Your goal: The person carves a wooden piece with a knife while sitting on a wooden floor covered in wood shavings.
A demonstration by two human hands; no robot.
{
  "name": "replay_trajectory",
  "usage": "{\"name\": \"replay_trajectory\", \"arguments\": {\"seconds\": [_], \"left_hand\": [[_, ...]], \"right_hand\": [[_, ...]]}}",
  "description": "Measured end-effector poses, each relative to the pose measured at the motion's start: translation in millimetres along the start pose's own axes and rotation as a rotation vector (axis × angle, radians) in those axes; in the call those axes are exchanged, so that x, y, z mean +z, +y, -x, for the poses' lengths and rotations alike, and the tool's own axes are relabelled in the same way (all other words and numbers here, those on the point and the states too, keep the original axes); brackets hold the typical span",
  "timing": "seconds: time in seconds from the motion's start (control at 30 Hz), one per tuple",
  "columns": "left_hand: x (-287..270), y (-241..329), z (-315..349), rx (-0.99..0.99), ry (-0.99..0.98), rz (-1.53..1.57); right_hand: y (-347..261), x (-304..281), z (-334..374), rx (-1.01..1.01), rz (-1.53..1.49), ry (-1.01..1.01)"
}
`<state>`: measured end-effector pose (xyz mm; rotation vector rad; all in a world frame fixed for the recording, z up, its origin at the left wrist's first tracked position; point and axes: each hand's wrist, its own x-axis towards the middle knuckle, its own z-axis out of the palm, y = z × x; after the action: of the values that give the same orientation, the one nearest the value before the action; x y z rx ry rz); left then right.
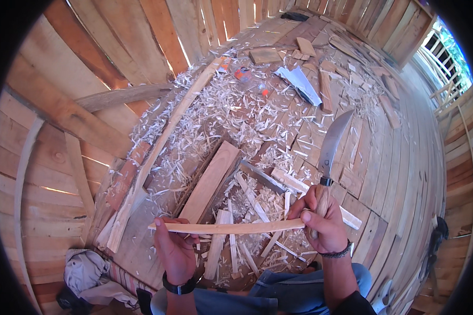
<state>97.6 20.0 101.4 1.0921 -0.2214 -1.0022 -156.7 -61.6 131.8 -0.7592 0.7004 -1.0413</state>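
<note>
A thin, pale wooden strip (234,228), slightly bowed, lies level across the space between my hands above my lap. My left hand (176,254) pinches its left end between thumb and fingers. In my right hand (326,223) is a knife with a broad curved blade (335,142) and a wooden handle; the blade points up and away from me. The strip's right end meets the thumb and fingers of that same hand. Just beyond the strip, a thick wooden block (211,184) slopes away, with several split wood pieces (218,244) lying beside it.
Curled shavings (242,115) cover much of the plank floor (383,173). A long pole (168,136) lies along the left. Farther off are a blue-white sheet (299,84) and board offcuts (265,55). Crumpled grey cloth (86,273) sits at lower left, near the plank wall (52,210).
</note>
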Motion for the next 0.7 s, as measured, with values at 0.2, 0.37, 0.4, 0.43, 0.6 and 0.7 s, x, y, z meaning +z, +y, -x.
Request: {"name": "replay_trajectory", "arguments": {"seconds": [0.2,0.37,0.4,0.43,0.6,0.7], "left_hand": [[3,0,-1,-0.002,0.074,0.009],[12,1,2,-0.015,0.105,0.011],[12,1,2,-0.017,0.111,0.01],[12,1,1,-0.019,0.117,0.01],[0,-1,-1,-0.031,0.072,0.025],[4,2,1,-0.053,0.108,0.049]], "right_hand": [[-9,3,0,-0.053,-0.047,-0.088],[-8,0,0,-0.125,0.075,-0.124],[-7,1,0,-0.141,0.103,-0.116],[-7,2,1,-0.15,0.116,-0.103],[-6,10,3,-0.15,0.132,-0.002],[-6,12,3,-0.202,0.215,0.027]]}}
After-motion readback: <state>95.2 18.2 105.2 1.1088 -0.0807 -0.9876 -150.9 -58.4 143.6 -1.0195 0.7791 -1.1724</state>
